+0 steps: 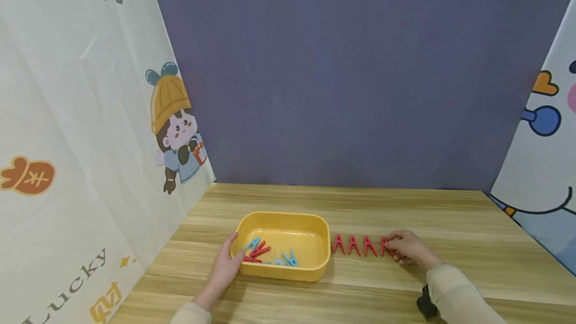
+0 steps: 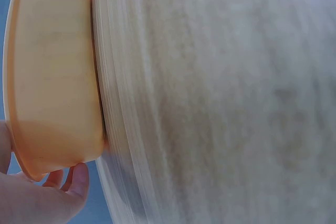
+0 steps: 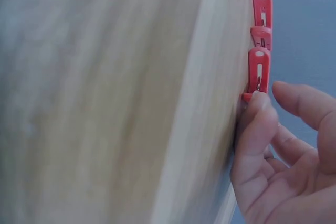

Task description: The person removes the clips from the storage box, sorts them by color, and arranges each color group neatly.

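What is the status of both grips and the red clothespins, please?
Left grip holding left side of yellow bin. Right grip at fourth red clothespin, right end of row. More clothespins, red and blue, inside bin. No obstacle visible.

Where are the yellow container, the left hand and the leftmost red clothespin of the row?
Yellow container (image 1: 283, 274): head view, on its front outer wall.
Left hand (image 1: 225, 265): head view, on the back of the hand.
Leftmost red clothespin (image 1: 338, 244): head view, on the middle of its body.

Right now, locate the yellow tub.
In the head view, the yellow tub sits on the wooden table, left of the row of red clothespins, with the left hand gripping its left end.
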`<action>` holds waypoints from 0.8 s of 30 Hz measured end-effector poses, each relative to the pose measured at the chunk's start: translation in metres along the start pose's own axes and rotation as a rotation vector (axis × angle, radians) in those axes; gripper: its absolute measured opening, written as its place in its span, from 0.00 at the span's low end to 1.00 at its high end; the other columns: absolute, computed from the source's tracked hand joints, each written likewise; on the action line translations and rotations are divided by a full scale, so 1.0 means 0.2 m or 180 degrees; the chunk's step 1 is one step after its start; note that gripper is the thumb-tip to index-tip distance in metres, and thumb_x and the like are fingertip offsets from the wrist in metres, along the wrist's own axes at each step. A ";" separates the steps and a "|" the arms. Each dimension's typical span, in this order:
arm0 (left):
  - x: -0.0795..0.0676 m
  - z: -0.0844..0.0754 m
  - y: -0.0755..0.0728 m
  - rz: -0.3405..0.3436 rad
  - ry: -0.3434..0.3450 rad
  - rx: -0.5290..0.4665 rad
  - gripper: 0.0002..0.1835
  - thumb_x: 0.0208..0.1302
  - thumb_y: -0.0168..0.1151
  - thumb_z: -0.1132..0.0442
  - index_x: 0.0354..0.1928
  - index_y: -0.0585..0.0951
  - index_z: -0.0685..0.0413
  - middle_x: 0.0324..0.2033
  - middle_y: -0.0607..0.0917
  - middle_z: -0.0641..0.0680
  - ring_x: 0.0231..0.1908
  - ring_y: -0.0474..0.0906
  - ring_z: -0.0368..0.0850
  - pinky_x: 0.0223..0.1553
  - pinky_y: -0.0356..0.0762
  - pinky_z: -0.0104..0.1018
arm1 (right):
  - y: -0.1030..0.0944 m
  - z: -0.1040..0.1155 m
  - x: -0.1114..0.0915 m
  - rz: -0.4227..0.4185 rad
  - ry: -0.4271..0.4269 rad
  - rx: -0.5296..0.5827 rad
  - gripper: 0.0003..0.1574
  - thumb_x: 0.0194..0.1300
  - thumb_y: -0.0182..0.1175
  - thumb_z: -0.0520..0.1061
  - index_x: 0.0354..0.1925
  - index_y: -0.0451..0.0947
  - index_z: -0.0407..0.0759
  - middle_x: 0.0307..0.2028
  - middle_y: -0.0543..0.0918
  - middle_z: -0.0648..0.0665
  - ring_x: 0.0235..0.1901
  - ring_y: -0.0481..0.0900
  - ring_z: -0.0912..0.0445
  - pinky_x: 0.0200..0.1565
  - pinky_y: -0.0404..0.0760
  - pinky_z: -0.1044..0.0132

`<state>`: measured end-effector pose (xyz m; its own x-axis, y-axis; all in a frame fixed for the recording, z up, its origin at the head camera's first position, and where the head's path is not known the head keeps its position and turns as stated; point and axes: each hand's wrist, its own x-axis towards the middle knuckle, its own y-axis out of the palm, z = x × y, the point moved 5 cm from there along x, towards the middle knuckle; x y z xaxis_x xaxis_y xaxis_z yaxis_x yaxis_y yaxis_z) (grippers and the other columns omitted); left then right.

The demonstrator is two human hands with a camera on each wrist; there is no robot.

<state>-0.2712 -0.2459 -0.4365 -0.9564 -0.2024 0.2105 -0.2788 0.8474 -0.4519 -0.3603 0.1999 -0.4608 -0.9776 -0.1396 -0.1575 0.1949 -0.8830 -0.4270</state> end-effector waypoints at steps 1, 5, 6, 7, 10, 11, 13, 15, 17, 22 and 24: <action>0.00 0.00 0.00 -0.0011 0.0017 0.0016 0.28 0.62 0.52 0.71 0.64 0.60 0.69 0.62 0.60 0.72 0.61 0.53 0.69 0.60 0.51 0.61 | 0.00 0.00 0.00 -0.0006 0.0004 -0.0008 0.20 0.63 0.54 0.38 0.51 0.68 0.27 0.18 0.73 0.44 0.16 0.71 0.58 0.18 0.75 0.67; 0.00 0.00 0.00 -0.0015 0.0002 -0.0011 0.29 0.61 0.52 0.71 0.64 0.60 0.69 0.62 0.60 0.72 0.61 0.53 0.69 0.60 0.51 0.61 | 0.00 0.00 0.00 -0.0013 0.0020 -0.0031 0.20 0.63 0.54 0.38 0.51 0.68 0.27 0.18 0.73 0.44 0.16 0.71 0.58 0.18 0.75 0.68; 0.00 0.00 0.00 -0.0004 -0.0012 -0.0022 0.29 0.61 0.52 0.71 0.64 0.60 0.68 0.62 0.60 0.72 0.62 0.53 0.69 0.60 0.51 0.61 | 0.00 0.00 0.00 -0.0008 0.0024 -0.0027 0.20 0.63 0.54 0.38 0.51 0.68 0.27 0.18 0.73 0.44 0.16 0.71 0.58 0.18 0.75 0.68; 0.00 0.00 0.00 0.0002 -0.0025 -0.0038 0.29 0.61 0.52 0.71 0.64 0.60 0.68 0.62 0.60 0.72 0.62 0.53 0.69 0.60 0.51 0.61 | 0.00 0.00 0.00 0.0000 0.0023 -0.0021 0.20 0.63 0.54 0.38 0.51 0.68 0.27 0.18 0.73 0.44 0.16 0.71 0.58 0.18 0.75 0.68; 0.00 -0.01 0.00 0.0000 -0.0005 -0.0025 0.28 0.61 0.52 0.71 0.64 0.60 0.69 0.62 0.60 0.72 0.62 0.53 0.69 0.60 0.51 0.61 | 0.00 0.00 0.00 0.0022 0.0030 0.0025 0.20 0.63 0.54 0.38 0.51 0.68 0.27 0.19 0.74 0.44 0.16 0.71 0.58 0.18 0.75 0.67; 0.00 -0.01 0.00 -0.0008 0.0017 -0.0006 0.28 0.61 0.52 0.71 0.64 0.60 0.69 0.62 0.60 0.72 0.61 0.53 0.69 0.60 0.52 0.61 | -0.01 0.00 0.00 0.0036 0.0021 0.0041 0.20 0.63 0.54 0.38 0.51 0.67 0.27 0.19 0.74 0.44 0.16 0.71 0.58 0.18 0.75 0.67; 0.00 -0.01 0.00 -0.0020 0.0055 0.0024 0.28 0.62 0.52 0.70 0.63 0.61 0.69 0.61 0.61 0.72 0.61 0.54 0.69 0.60 0.52 0.61 | -0.01 0.00 0.00 0.0047 0.0003 0.0076 0.20 0.63 0.54 0.38 0.50 0.68 0.26 0.19 0.74 0.45 0.15 0.71 0.58 0.18 0.75 0.68; 0.00 -0.01 0.00 -0.0013 0.0064 0.0038 0.28 0.62 0.52 0.70 0.63 0.61 0.69 0.62 0.61 0.72 0.61 0.54 0.69 0.60 0.52 0.61 | -0.02 0.00 0.01 0.0044 -0.0027 0.0097 0.21 0.62 0.54 0.38 0.50 0.67 0.26 0.20 0.74 0.45 0.16 0.72 0.59 0.18 0.75 0.68; 0.00 -0.01 0.00 -0.0004 0.0049 0.0036 0.28 0.62 0.52 0.70 0.64 0.61 0.68 0.62 0.61 0.72 0.61 0.54 0.69 0.60 0.52 0.61 | -0.03 0.00 0.02 0.0013 -0.0041 0.0104 0.22 0.62 0.54 0.39 0.51 0.66 0.25 0.22 0.75 0.45 0.17 0.72 0.58 0.19 0.75 0.68; 0.00 -0.01 0.00 -0.0022 0.0040 0.0024 0.27 0.62 0.52 0.70 0.63 0.61 0.68 0.62 0.61 0.72 0.61 0.54 0.69 0.60 0.52 0.61 | -0.05 0.02 0.03 -0.0108 -0.0097 0.0021 0.26 0.61 0.53 0.39 0.54 0.64 0.24 0.25 0.75 0.45 0.19 0.72 0.57 0.19 0.74 0.67; 0.00 -0.01 0.00 -0.0025 0.0040 0.0023 0.27 0.62 0.52 0.70 0.63 0.61 0.68 0.62 0.61 0.72 0.61 0.54 0.69 0.60 0.52 0.61 | -0.04 0.04 0.03 -0.0121 -0.0156 -0.0017 0.26 0.63 0.51 0.39 0.55 0.64 0.24 0.25 0.76 0.44 0.19 0.72 0.57 0.19 0.74 0.67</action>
<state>-0.2705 -0.2448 -0.4345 -0.9531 -0.2027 0.2249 -0.2869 0.8422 -0.4566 -0.3682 0.2033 -0.4504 -0.9870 -0.1278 -0.0972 0.1577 -0.8857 -0.4366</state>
